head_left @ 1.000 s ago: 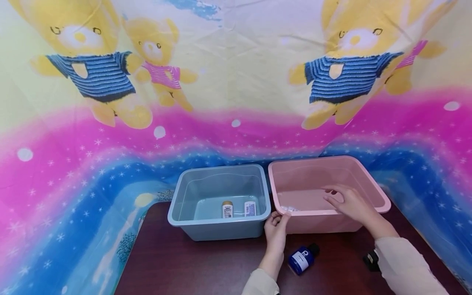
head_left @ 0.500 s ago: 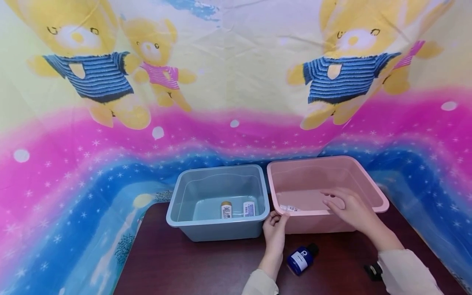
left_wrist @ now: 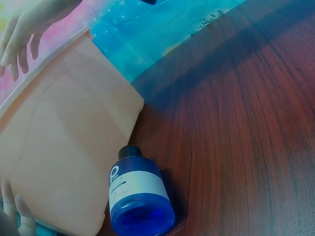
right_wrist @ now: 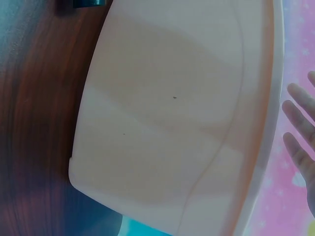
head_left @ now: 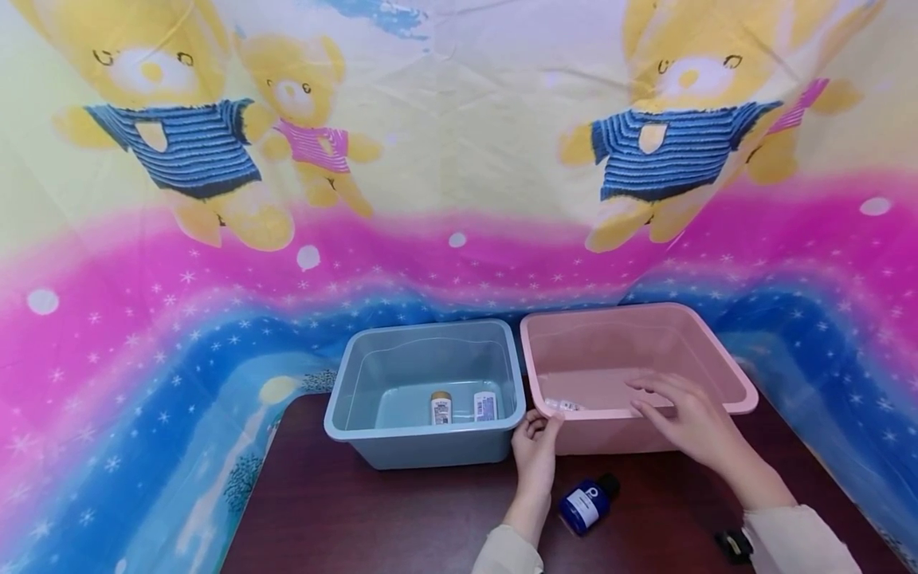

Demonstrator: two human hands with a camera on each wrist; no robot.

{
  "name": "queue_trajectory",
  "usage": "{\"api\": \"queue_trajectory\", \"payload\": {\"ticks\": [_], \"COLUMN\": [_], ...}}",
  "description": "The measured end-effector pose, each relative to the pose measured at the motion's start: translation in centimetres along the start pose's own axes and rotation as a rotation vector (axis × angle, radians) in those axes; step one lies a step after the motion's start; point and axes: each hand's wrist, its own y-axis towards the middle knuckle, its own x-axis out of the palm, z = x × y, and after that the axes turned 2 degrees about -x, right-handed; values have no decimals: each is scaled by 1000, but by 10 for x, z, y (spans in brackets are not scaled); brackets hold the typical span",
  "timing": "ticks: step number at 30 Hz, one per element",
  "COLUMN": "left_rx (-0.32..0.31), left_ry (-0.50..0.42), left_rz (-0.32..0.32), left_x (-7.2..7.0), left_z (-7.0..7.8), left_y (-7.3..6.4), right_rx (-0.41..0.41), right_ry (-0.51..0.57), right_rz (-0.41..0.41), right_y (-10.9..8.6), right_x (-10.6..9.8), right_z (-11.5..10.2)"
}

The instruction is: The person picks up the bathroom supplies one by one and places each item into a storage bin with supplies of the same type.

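Note:
At the front left corner of the pink basin (head_left: 610, 434), my left hand (head_left: 534, 450) grips the rim with bent fingers and the thumb against the edge. My right hand (head_left: 692, 418) hovers over the front rim on the right side, holding nothing, its fingers spread loosely. The right wrist view shows its fingers (right_wrist: 301, 115) beyond the rim. A clear, wrinkled item (head_left: 562, 405) lies inside the pink basin, partly hidden by the rim. In front of that basin, a dark blue bottle (head_left: 584, 506) with a black cap and white label lies on the table.
To the left stands a blue-grey basin (head_left: 423, 434) holding a white bottle with a gold cap (head_left: 441, 408) and another white labelled container (head_left: 485, 406). The dark wood table (head_left: 402, 518) meets a bear-print cloth (head_left: 459, 175) behind. A black device (head_left: 733, 547) sits by the right sleeve.
My right hand has drawn back slightly toward the front right, its sleeve and the black device moving along. My left hand has stayed at the corner, and the bottle has not moved.

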Motion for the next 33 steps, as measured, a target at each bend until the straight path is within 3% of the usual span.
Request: {"api": "queue_trajectory", "payload": {"ticks": [5,12,22,33], "left_rx": [-2,-3,21,14], "left_ry": [-11,-2,19,40], "left_rz": [-3,-5,0,20], "left_x": [0,0,0,2], "left_z": [0,0,0,3], "left_y": [0,0,1,1], "right_rx": [0,95,57,109], "right_ry": [7,12,2,15], "right_rz": [26,43,81,79], "right_y": [-6,-16,-26,-42], "right_x": [-1,-5,-4,-3], "right_z": [-4,-13,-15,-23]}}
